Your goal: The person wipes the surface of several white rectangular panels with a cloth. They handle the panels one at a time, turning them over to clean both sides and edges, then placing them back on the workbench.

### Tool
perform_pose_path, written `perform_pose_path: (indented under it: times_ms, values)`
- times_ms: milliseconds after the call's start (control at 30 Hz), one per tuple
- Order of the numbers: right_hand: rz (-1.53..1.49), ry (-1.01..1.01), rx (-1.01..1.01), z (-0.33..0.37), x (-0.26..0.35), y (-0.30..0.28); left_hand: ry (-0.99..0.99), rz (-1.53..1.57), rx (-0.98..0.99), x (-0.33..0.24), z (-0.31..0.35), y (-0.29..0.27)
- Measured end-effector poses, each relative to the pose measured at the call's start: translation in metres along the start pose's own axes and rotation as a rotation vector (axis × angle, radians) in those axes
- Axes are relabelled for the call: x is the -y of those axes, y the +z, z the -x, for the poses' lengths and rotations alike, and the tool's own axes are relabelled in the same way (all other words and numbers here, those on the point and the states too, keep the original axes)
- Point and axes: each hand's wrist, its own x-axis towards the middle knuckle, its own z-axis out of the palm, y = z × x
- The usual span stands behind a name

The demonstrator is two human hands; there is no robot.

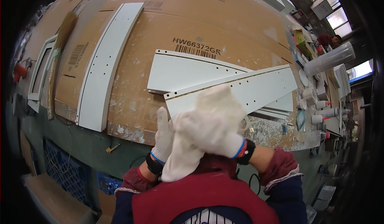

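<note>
Both hands wear white knit gloves with blue cuffs. My right hand (214, 132) is closed on a cream-white cloth (222, 102), slightly blurred, which lies over the near part of a white drilled panel (264, 84); the cloth's other end hangs down over my front. Beside the near left end of this panel is my left hand (163, 134), its fingers stretched upward; whether it touches the edge I cannot tell. The panel has dark holes and a groove along its far edge. It lies slanted across another white panel (184, 70), with several more stacked underneath at the right.
Cardboard sheets (140, 76) cover the paint-spotted table. At left lie a long white panel (106, 64), a long brownish bundle (62, 44) and a white frame (42, 70). Red-tipped bottles (320, 119) and a clear plastic roll (332, 60) crowd the right. Blue plastic pallets (64, 168) stand below.
</note>
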Motion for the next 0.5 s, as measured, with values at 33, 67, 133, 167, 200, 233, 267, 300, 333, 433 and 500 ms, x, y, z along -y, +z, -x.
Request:
perform_pose_path:
  times_ms: [33, 67, 133, 167, 200, 233, 267, 300, 333, 433, 500]
  values:
    - [-0.004, -0.072, 0.096, 0.004, 0.010, 0.018, 0.046, -0.044, -0.012, 0.001, 0.000, 0.003]
    - [-0.043, -0.086, 0.162, -0.002, 0.024, 0.018, 0.069, -0.172, -0.019, -0.003, 0.003, -0.003]
    - [-0.122, -0.109, 0.115, 0.006, 0.027, 0.014, 0.107, -0.418, -0.031, -0.012, 0.005, -0.001]
    - [-0.136, -0.080, 0.096, 0.012, 0.023, 0.011, 0.053, -0.392, -0.035, -0.015, 0.012, 0.003]
    - [-0.153, -0.055, 0.081, 0.022, 0.016, 0.009, 0.060, -0.420, -0.095, -0.013, 0.010, 0.000]
    - [-0.167, -0.031, 0.068, 0.032, 0.011, 0.005, 0.068, -0.446, -0.154, -0.010, 0.006, -0.007]
    - [-0.137, 0.067, 0.143, 0.042, 0.009, -0.001, 0.077, -0.471, -0.213, -0.008, 0.002, -0.017]
    - [-0.106, 0.171, 0.220, 0.056, 0.007, -0.007, 0.300, -1.232, 0.108, -0.009, -0.004, -0.033]
    - [-0.078, 0.273, 0.293, 0.068, 0.004, -0.012, 0.260, -1.070, 0.050, -0.007, -0.005, -0.027]
    - [-0.028, 0.247, 0.117, 0.100, -0.011, -0.004, 0.155, -0.670, -0.094, -0.006, -0.002, 0.002]
    - [0.139, 0.345, 0.163, 0.112, -0.030, 0.012, 0.156, -0.579, -0.151, -0.005, 0.000, 0.017]
